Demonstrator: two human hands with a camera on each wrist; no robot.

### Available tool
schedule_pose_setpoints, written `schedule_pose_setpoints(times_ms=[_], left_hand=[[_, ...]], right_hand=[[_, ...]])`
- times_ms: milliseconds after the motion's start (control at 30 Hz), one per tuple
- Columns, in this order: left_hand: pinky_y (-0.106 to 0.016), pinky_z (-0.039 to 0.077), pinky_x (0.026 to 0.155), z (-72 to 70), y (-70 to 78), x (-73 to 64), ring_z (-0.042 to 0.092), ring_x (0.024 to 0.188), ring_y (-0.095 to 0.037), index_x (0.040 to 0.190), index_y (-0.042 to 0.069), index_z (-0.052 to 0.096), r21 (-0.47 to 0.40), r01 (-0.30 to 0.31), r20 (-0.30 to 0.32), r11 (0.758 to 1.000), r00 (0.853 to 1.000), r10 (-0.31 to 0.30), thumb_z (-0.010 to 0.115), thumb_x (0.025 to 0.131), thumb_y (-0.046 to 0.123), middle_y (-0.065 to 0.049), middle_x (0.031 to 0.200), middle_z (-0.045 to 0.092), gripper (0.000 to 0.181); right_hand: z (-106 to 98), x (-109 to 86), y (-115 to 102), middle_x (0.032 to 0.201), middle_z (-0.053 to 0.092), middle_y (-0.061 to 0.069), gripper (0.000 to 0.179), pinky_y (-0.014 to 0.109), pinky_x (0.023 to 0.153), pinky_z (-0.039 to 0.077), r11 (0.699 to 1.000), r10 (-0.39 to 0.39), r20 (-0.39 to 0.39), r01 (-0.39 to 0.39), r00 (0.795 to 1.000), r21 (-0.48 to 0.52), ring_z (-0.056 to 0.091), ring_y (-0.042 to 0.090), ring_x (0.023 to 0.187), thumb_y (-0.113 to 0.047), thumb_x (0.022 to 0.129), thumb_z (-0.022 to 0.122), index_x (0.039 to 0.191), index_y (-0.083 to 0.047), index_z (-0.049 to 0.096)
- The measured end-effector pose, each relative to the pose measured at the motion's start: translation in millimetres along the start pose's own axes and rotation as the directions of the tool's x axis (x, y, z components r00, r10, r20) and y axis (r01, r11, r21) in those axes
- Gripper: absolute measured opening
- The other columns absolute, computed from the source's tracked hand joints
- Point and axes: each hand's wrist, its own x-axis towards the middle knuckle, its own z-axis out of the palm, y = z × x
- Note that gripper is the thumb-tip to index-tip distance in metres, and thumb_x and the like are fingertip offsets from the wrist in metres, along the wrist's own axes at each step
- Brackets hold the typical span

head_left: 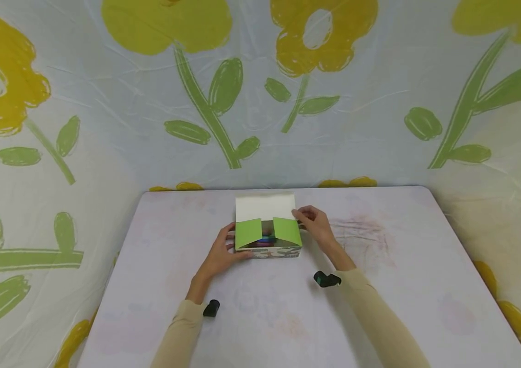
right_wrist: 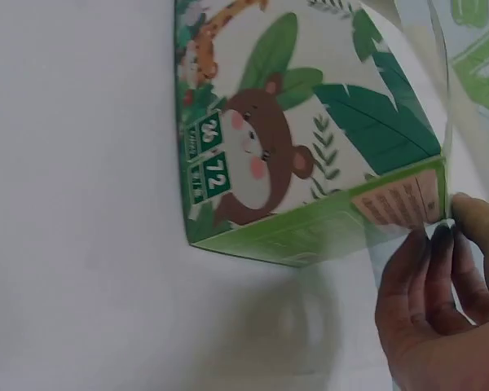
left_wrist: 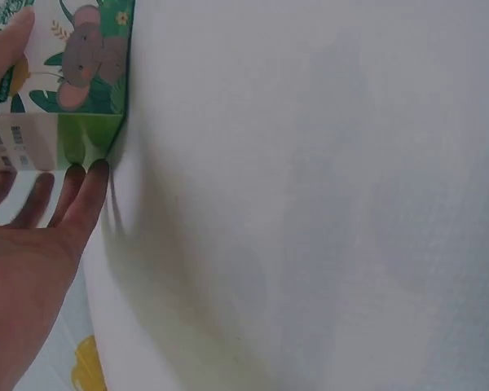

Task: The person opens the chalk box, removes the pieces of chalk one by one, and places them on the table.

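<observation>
A cardboard box (head_left: 276,252) printed with animals and leaves stands on the table, its white-lined lid (head_left: 265,207) raised at the back. Two green side flaps (head_left: 248,232) lean over the opening, and blue and pinkish contents (head_left: 266,239) show between them, too small to identify. My left hand (head_left: 220,256) grips the box's left end, thumb on the printed front and fingers along the side. At the right rear corner, my right hand (head_left: 317,227) pinches the lid's edge. In the right wrist view its thumb and fingertips meet at the box's edge (right_wrist: 446,183).
The pale table (head_left: 260,327) extends around the box. A cloth with yellow flowers and green leaves (head_left: 260,153) rises behind the table and along both sides. Black wrist cameras (head_left: 326,279) sit at both sleeve cuffs.
</observation>
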Motion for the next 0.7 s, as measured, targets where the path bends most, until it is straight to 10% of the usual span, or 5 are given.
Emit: schedule_pose_setpoints(times_ms=[167,433,700], left_hand=[[-0.046,0.047,0.107,3.2,5.0,-3.7,0.047,0.128,-0.029,0.161,0.009,0.027,0.047,-0.038,-0.021,0.998,0.999,0.039,0.091,0.080,0.024,-0.014,0.150,0.040,0.104],[-0.050,0.050,0.103,7.9,16.1,-11.1,0.048,0.126,-0.030,0.159,0.007,0.032,0.095,-0.073,-0.087,0.993,0.993,0.082,0.088,0.084,0.032,-0.015,0.148,0.042,0.098],[-0.042,0.056,0.091,7.7,21.0,-16.4,0.054,0.116,-0.027,0.152,0.006,0.045,0.112,-0.136,-0.164,0.984,0.974,0.154,0.086,0.086,0.026,-0.013,0.142,0.049,0.080]], right_hand=[[3,-11.1,4,0.113,0.066,0.019,0.042,0.047,0.091,0.056,0.992,-0.111,-0.038,0.109,0.993,-0.069,0.062,0.028,0.102,-0.032,0.100,0.071,0.123,0.002,0.063],[1,-32.2,13,0.124,0.064,0.018,0.038,0.018,0.085,0.051,0.960,-0.240,-0.003,0.237,0.971,-0.148,0.062,0.028,0.110,-0.025,0.101,0.069,0.128,0.001,0.062],[-1,-56.0,18,0.139,0.054,0.018,0.052,0.035,0.107,0.049,0.919,-0.359,0.120,0.373,0.926,-0.129,0.054,0.035,0.127,-0.013,0.095,0.077,0.139,0.000,0.053]])
